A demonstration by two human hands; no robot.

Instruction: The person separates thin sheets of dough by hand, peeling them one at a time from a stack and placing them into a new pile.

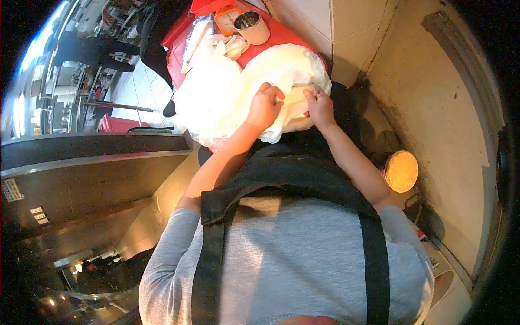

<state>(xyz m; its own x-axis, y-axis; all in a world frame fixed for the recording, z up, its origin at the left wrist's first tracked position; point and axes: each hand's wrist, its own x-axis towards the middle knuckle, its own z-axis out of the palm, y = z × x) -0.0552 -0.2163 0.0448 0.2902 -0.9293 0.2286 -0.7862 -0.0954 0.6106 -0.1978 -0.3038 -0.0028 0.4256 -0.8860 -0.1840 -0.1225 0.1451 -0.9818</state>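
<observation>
Two bare hands, both yours, are together over a white bag (297, 60) at the upper middle of the view, just beyond your lap. The bag is a wide, puffy, crumpled sheet of thin plastic, lying on a red surface (281, 36) and hanging over its near edge. Much of it glows in strong light, so the folds on its left side are washed out.

Your left hand (265, 106) rests on the bag with its fingers curled inward; whether they grip the plastic, you cannot tell from this view. Your right hand (319, 108), just beside it, pinches a fold of the bag between thumb and bent fingers. The two hands are apart, with a pale, creased part of the bag between them. What lies inside is unclear.

Beyond the bag, on the red surface, a pale cup (258, 34) with a dark, shiny inside leans at a tilt. An orange dial (225, 21) is just to its left, and a crumpled wrap (234, 46) lies nearer you, beside the bag.

You wear a black apron (292, 173) over a grey shirt (295, 254). Right of your right forearm is a round yellow disc (401, 171), near a stained wall (449, 108). At left, a dark counter (103, 168) stands before a tiled floor (142, 89).
</observation>
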